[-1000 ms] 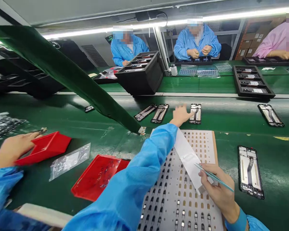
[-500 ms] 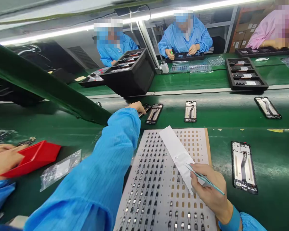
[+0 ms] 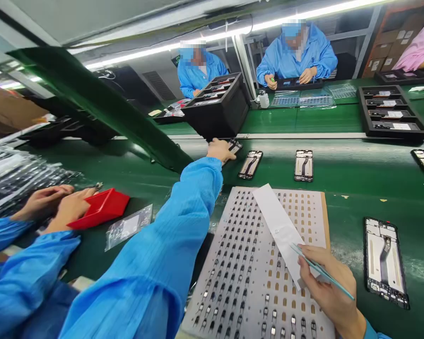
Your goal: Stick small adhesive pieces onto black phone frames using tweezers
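Note:
My left hand (image 3: 221, 149) reaches far across the bench, fingers closed around the edge of a phone frame (image 3: 235, 147) that it partly hides. A second phone frame (image 3: 250, 165) lies just right of it, and a third phone frame (image 3: 304, 165) farther right. Teal tweezers (image 3: 327, 274) rest in the grip of my right hand (image 3: 334, 285), tips pointing up and left over a white paper strip (image 3: 277, 226). Beneath the strip is a pale board (image 3: 257, 282) carrying rows of small dark and metallic parts, with some slots bare. To the right lies a larger-looking phone frame (image 3: 386, 261).
At left, a co-worker's hands (image 3: 69, 207) work by a red bin (image 3: 106, 207) and a clear plastic bag (image 3: 129, 227). A green post (image 3: 109, 113) slants overhead. Stacked black trays (image 3: 219, 110) and another black tray (image 3: 394, 113) stand beyond; people sit opposite.
The view has swung left, so the bench things appear farther right. My left hand has shifted the phone frame away from its neighbour, toward the back. My right hand keeps the tweezers over the strip.

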`<state>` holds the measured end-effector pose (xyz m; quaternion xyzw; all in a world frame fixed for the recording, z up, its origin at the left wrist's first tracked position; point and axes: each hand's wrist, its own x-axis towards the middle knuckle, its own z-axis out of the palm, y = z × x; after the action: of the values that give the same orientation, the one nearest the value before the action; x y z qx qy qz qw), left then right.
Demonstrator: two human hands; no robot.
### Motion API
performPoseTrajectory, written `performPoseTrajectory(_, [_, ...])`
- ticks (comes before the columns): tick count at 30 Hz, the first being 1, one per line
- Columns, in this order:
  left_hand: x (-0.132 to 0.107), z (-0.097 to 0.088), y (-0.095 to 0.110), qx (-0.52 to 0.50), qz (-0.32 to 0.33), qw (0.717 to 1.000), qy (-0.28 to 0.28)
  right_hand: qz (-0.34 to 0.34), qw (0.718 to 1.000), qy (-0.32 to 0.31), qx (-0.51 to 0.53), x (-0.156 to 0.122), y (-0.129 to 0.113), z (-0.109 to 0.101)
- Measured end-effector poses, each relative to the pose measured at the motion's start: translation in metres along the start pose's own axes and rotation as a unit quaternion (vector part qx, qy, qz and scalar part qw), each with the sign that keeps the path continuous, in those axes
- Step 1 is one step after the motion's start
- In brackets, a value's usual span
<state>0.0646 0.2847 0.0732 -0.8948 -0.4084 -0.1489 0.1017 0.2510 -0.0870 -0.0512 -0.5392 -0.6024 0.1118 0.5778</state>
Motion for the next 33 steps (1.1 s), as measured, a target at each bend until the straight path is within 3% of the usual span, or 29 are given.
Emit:
performPoseTrajectory(3, [-0.014,-0.008,-0.01,0.044,-0.104,0.991,-0.069,0.013,1.0,-0.011,-0.005,0.0,0.002,-0.006])
performPoseTrajectory(4, [-0.023,-0.013,-0.008,0.055,-0.109,0.988,-0.091,0.021,1.0,-0.009,-0.007,0.001,0.003,-0.009])
performPoseTrajectory(6, [-0.051,-0.025,0.008,0.062,-0.043,0.987,-0.139,0.047,0.999,0.013,-0.011,0.004,0.005,-0.012])
performPoseTrajectory(8, [-0.093,-0.037,0.033,0.026,0.094,0.977,-0.192,0.079,0.995,0.051,-0.013,0.009,0.007,-0.014])
performPoseTrajectory(10, [-0.143,-0.048,0.061,-0.055,0.213,0.947,-0.234,0.103,0.991,0.082,-0.008,0.015,0.007,-0.013])
performPoseTrajectory(12, [-0.195,-0.053,0.086,-0.122,0.273,0.916,-0.268,0.124,0.989,0.079,0.005,0.019,0.001,-0.013])
performPoseTrajectory(15, [-0.258,-0.046,0.11,-0.171,0.298,0.887,-0.308,0.191,0.98,-0.008,0.051,0.019,-0.018,-0.014])
performPoseTrajectory(17, [-0.284,-0.037,0.117,-0.177,0.292,0.893,-0.292,0.255,0.959,-0.079,0.093,0.01,-0.036,-0.015])
performPoseTrajectory(19, [-0.302,-0.029,0.12,-0.168,0.285,0.914,-0.233,0.316,0.932,-0.124,0.122,-0.005,-0.051,-0.013])
performPoseTrajectory(23, [-0.328,-0.029,0.13,-0.126,0.251,0.952,-0.123,0.381,0.906,-0.144,0.111,-0.037,-0.066,-0.004])
performPoseTrajectory(28, [-0.354,-0.034,0.16,-0.177,0.208,0.954,-0.128,0.374,0.914,-0.141,0.063,-0.047,-0.066,0.006])
performPoseTrajectory(33, [-0.358,-0.033,0.173,-0.202,0.181,0.951,-0.151,0.381,0.913,-0.134,0.06,-0.045,-0.065,0.005])
